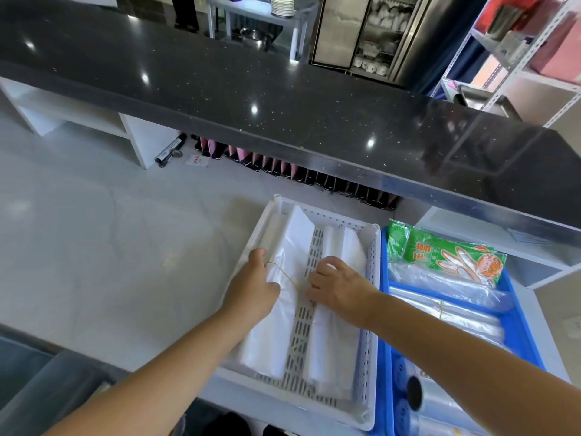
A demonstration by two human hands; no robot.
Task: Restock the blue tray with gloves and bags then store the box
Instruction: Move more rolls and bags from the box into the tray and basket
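A white perforated tray [372,265] holds two bundles of white plastic bags. My left hand [256,286] grips the left bag bundle [273,328], which has a thin rubber band around it. My right hand [336,286] rests palm down on the right bag bundle [333,344], fingers curled over its edge. To the right stands the blue tray [525,338], which holds green glove packets [446,251] at its far end and clear plastic bags [456,309] below them. No box can be made out.
A black speckled counter [251,99] overhangs the white lower surface [94,247] where the trays stand. Dark and pink items [283,166] line up under the overhang, next to a black marker [171,149]. White metal shelving [509,58] stands at the far right.
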